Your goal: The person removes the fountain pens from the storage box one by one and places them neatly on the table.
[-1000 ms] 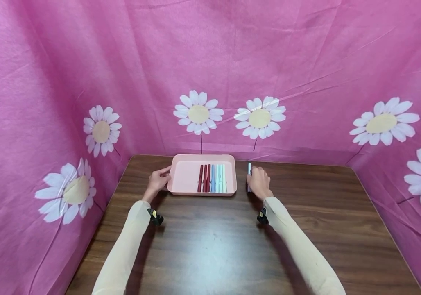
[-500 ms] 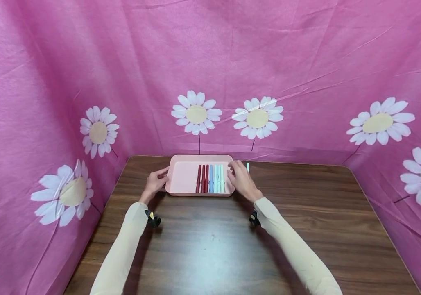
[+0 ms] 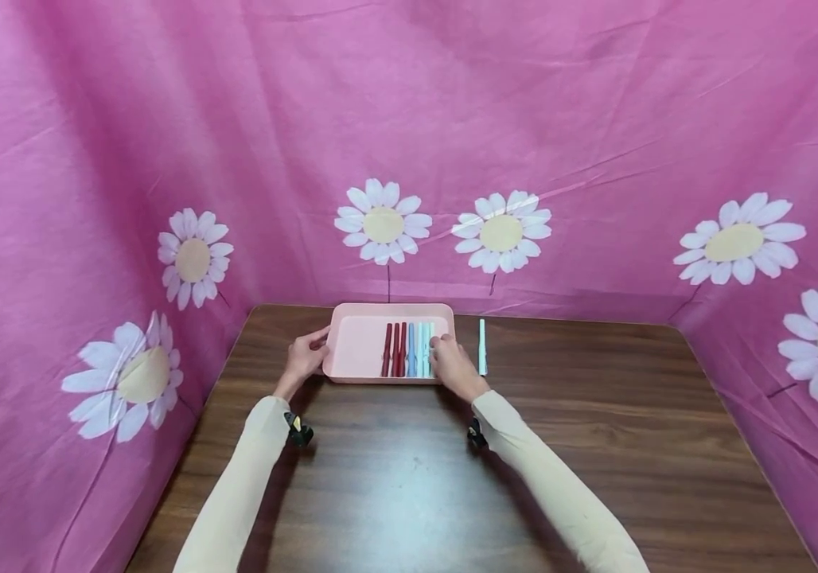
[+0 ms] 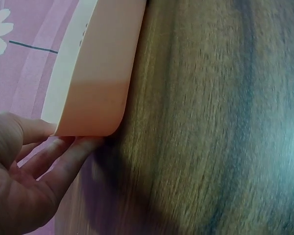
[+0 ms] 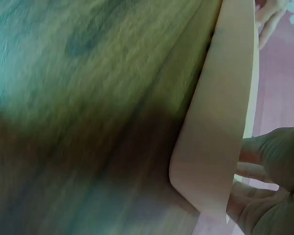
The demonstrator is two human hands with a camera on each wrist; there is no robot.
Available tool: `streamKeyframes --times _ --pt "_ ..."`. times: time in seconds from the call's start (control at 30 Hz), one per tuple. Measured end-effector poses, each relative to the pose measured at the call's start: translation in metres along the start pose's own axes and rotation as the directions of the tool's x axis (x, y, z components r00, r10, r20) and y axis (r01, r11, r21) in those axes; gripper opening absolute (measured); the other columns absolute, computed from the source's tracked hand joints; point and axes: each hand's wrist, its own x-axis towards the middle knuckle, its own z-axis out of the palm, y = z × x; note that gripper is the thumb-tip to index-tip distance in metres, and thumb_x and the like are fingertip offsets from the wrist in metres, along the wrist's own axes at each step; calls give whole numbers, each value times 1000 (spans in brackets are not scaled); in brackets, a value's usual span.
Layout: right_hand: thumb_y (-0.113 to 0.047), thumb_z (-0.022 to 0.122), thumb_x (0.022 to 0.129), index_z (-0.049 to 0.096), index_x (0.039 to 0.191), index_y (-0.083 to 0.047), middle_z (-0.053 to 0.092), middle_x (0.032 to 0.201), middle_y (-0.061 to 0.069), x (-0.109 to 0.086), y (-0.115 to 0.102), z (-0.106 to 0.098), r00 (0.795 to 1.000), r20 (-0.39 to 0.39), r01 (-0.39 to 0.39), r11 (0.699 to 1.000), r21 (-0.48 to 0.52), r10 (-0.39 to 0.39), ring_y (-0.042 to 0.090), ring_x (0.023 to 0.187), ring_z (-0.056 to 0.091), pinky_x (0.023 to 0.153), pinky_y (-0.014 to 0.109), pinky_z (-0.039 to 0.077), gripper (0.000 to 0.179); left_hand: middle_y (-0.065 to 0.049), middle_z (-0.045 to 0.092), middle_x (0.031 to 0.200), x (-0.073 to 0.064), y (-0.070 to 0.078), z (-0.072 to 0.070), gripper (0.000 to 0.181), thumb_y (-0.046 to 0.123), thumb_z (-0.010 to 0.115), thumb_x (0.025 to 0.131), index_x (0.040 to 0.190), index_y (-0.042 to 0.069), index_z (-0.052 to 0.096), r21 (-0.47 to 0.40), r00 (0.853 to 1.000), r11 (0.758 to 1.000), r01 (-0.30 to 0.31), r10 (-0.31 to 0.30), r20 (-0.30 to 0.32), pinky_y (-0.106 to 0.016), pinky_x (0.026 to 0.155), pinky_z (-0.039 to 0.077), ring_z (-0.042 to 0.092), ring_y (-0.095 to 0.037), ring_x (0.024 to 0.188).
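A pink tray (image 3: 359, 342) holds a row of slim, pen-like sticks. Three are dark red (image 3: 395, 350), one is a blue stick (image 3: 411, 350), and the rest are mint sticks (image 3: 420, 348). My left hand (image 3: 303, 356) touches the tray's left end; in the left wrist view its fingers meet the rim and outer wall. Over the tray's right end, my right hand (image 3: 455, 366) has its fingertips at the rightmost mint stick, which it partly covers. The right wrist view hides those fingertips behind the tray wall, and I cannot tell whether they grip the stick.
Another mint stick (image 3: 483, 348) lies on the wooden table (image 3: 595, 414), just right of the tray. Close behind the table hangs a pink cloth (image 3: 581, 119) printed with daisies, which also runs along both sides.
My right hand has left the stick on the table and moved left over the tray's rim to the mint sticks inside. My left hand stays at the tray's left end.
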Motion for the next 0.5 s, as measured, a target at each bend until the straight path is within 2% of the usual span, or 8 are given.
streamKeyframes --times 0.07,0.27,0.37,0.5 --pt "2 65 94 66 91 4 63 88 19 0 -2 3 1000 16 -2 1000 -15 2 33 79 65 71 46 57 4 -30 70 126 -1 -1 -1 50 -1 59 96 146 4 60 23 1000 1000 -2 2 -13 -28 57 60 71 -33 103" --pt "11 66 86 58 78 0 61 72 15 4 -4 7 999 -33 -16 1000 5 16 33 71 65 66 49 56 15 -28 70 126 0 -1 -1 50 -1 60 96 146 4 60 55 1000 998 -20 21 -14 -22 62 59 69 -35 112" --pt "11 66 85 58 77 0 62 70 14 4 -5 7 998 -39 -45 999 24 46 32 68 65 66 49 56 16 -29 70 126 0 -1 0 49 -1 60 96 145 4 60 33 1000 999 -16 17 -5 -23 60 59 71 -33 105" --pt "11 68 83 60 84 4 64 74 19 5 -5 9 995 -61 -80 996 29 82 38 71 68 69 51 58 10 -31 70 124 -1 -1 0 50 -1 60 96 146 3 60 -20 1000 1000 6 -6 6 -28 55 60 74 -28 89"
